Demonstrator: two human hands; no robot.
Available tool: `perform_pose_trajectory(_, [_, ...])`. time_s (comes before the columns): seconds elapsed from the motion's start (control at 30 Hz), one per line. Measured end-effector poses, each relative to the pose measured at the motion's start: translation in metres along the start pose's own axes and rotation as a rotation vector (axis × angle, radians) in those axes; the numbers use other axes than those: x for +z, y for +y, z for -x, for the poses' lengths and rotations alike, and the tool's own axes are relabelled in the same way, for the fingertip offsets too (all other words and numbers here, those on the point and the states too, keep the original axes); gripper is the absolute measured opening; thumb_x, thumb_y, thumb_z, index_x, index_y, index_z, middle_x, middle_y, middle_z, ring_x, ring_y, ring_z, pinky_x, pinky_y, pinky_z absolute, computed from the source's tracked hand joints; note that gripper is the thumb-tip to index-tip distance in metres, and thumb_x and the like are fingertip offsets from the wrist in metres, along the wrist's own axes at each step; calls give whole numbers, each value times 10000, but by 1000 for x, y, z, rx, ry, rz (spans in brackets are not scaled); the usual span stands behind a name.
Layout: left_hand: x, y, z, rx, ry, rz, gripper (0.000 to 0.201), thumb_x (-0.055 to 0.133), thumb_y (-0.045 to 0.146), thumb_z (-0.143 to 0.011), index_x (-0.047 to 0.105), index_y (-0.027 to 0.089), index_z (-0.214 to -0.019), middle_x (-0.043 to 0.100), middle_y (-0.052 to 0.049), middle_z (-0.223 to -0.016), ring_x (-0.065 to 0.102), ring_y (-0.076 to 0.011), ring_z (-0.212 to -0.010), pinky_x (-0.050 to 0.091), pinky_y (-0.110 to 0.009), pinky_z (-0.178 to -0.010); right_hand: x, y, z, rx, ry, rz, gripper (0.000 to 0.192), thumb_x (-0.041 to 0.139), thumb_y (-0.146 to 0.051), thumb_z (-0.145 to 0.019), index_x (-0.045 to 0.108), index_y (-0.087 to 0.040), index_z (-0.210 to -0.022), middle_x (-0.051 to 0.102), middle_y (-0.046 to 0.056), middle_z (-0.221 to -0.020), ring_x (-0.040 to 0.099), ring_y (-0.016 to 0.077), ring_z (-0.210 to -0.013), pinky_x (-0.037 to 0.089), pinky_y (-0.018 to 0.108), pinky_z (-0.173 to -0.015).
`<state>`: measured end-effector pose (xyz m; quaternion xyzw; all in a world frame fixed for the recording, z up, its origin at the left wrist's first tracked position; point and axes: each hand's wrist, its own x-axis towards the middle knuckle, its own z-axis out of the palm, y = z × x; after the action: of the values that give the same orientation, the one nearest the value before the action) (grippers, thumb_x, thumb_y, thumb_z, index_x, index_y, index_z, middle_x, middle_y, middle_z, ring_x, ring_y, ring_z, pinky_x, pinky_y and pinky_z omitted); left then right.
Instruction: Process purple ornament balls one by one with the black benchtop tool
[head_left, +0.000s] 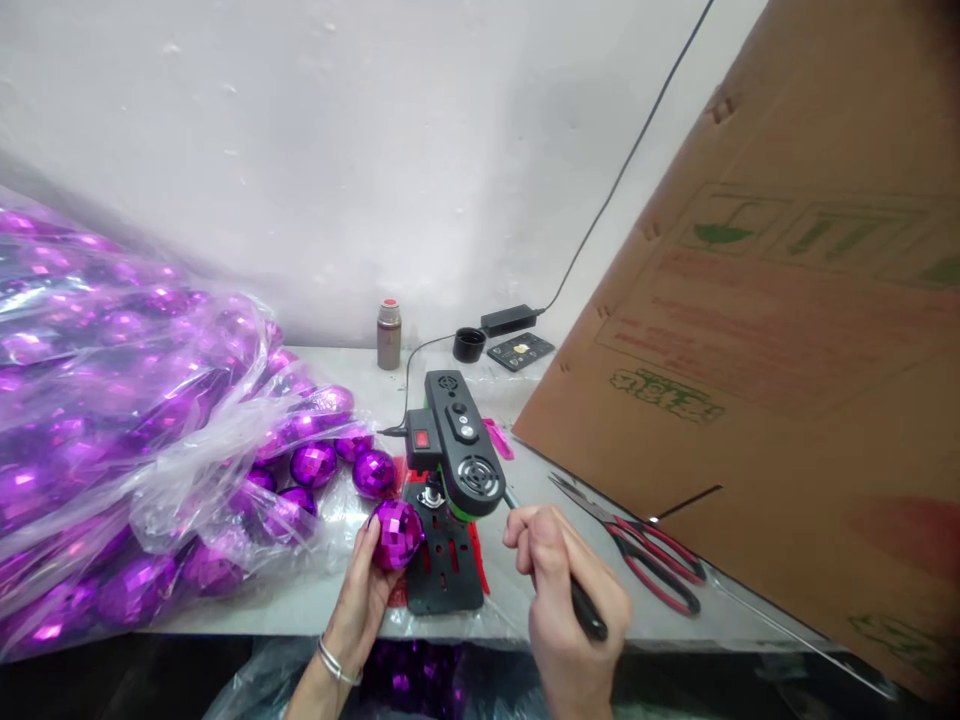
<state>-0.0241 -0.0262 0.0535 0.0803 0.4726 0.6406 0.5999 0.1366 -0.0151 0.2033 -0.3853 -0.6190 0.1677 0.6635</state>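
Observation:
My left hand is closed around a shiny purple faceted bauble, beside the left edge of a small black machine with a red switch. The machine's head overhangs a slotted black base plate. To the right of the machine, my right hand grips a black-handled tool with a thin metal shaft pointing toward the machine head. The tool's tip is hidden behind the head, so its kind cannot be made out. Loose purple baubles lie just left of the machine.
A big clear plastic bag of purple baubles covers the left side. Red-and-black scissors lie at right, against a large leaning cardboard box. Behind the machine stand a bottle, a black cup and a power adapter.

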Motion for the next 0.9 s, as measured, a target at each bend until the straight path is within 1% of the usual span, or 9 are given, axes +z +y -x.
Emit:
perform_pose_trajectory(0.07, [-1, -9, -5, 131, -20, -125, 614, 854, 605, -820, 671, 238, -1277, 753, -100, -1322, 702, -304, -1269, 577, -422, -1099, -1, 0, 1, -8, -12, 10, 451, 483, -233, -1102, 470, -214, -651, 521, -15, -605, 545, 119, -564, 413, 249, -532])
perform_pose_trajectory(0.13, [-2, -16, -10, 255, 1, -311, 772, 862, 672, -764, 614, 230, -1347, 717, -132, -1384, 653, -343, -1348, 500, -472, -1189, -2, 2, 2, -16, -27, 7, 434, 478, -208, -1100, 470, -212, -666, 518, -20, -616, 550, 113, -575, 417, 240, -541])
perform_pose_trajectory(0.2, [-1, -21, -14, 341, 13, -491, 865, 852, 693, -735, 572, 204, -1391, 692, -169, -1410, 623, -385, -1378, 439, -533, -1235, -3, 4, 5, -17, -43, -1, 416, 473, -183, -1098, 475, -211, -683, 512, -24, -632, 554, 109, -592, 426, 234, -556])
perform_pose_trajectory(0.33, [1, -28, -16, 501, -75, -729, 839, 847, 576, -754, 547, 192, -1437, 602, -203, -1531, 516, -419, -1479, 329, -605, -1289, -5, 8, 9, -30, -61, -14, 378, 458, -142, -1093, 499, -208, -723, 512, -22, -663, 550, 104, -601, 434, 234, -563])
perform_pose_trajectory(0.43, [-3, -31, -15, 625, -143, -845, 784, 862, 490, -752, 576, 192, -1418, 590, -217, -1537, 477, -447, -1501, 300, -653, -1290, -5, 10, 11, -46, -62, -17, 356, 450, -115, -1086, 513, -207, -749, 517, -20, -683, 551, 100, -605, 440, 233, -567])
perform_pose_trajectory(0.57, [-12, -33, -13, 687, -241, -928, 748, 853, 426, -787, 566, 201, -1440, 605, -216, -1506, 514, -456, -1466, 345, -668, -1264, -6, 12, 14, -59, -67, -8, 337, 448, -97, -1078, 525, -206, -768, 532, -13, -697, 558, 104, -617, 439, 237, -562])
perform_pose_trajectory(0.67, [-13, -34, -12, 735, -277, -970, 741, 854, 393, -801, 549, 215, -1452, 601, -210, -1501, 527, -447, -1452, 365, -671, -1249, -7, 14, 17, -59, -79, -16, 323, 444, -91, -1076, 533, -205, -788, 544, -12, -710, 571, 106, -623, 441, 242, -567])
perform_pose_trajectory(0.8, [-3, -36, -15, 752, -278, -993, 721, 857, 340, -764, 571, 215, -1413, 617, -200, -1458, 551, -443, -1418, 403, -675, -1216, -8, 15, 19, -63, -81, -19, 317, 441, -81, -1075, 527, -206, -796, 533, -15, -719, 573, 105, -640, 444, 242, -581])
perform_pose_trajectory(0.9, [8, -38, -20, 662, -299, -989, 735, 873, 326, -697, 597, 194, -1365, 637, -197, -1409, 581, -448, -1371, 441, -676, -1179, -8, 15, 19, -64, -81, -10, 310, 441, -76, -1074, 527, -205, -805, 525, -11, -724, 568, 105, -646, 447, 240, -578])
